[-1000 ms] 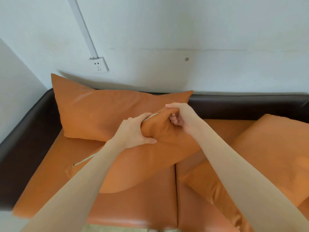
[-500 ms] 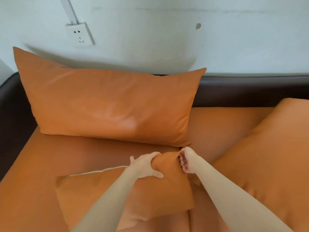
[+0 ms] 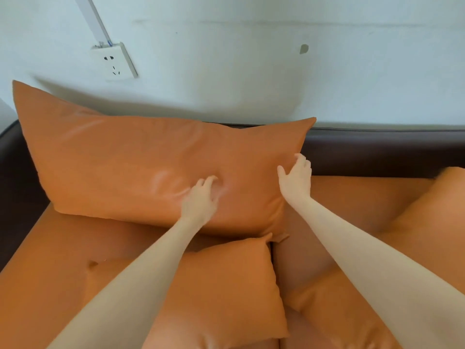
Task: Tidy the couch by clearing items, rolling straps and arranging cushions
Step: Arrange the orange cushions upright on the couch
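A large orange cushion leans against the couch back and the wall. My left hand presses its fingertips into the cushion's lower front, denting the leather. My right hand cups the cushion's right edge, thumb spread on the front face and fingers bent at the side. A smaller orange cushion lies flat on the seat under my left forearm, released. A third orange cushion lies at the right.
The couch has a dark brown back and arm and orange seat pads. A wall socket with a cable duct sits above the large cushion. Bare seat shows between the cushions at centre right.
Both hands let go of the small cushion, which now lies on the seat, and moved up to the large cushion. The camera has moved closer.
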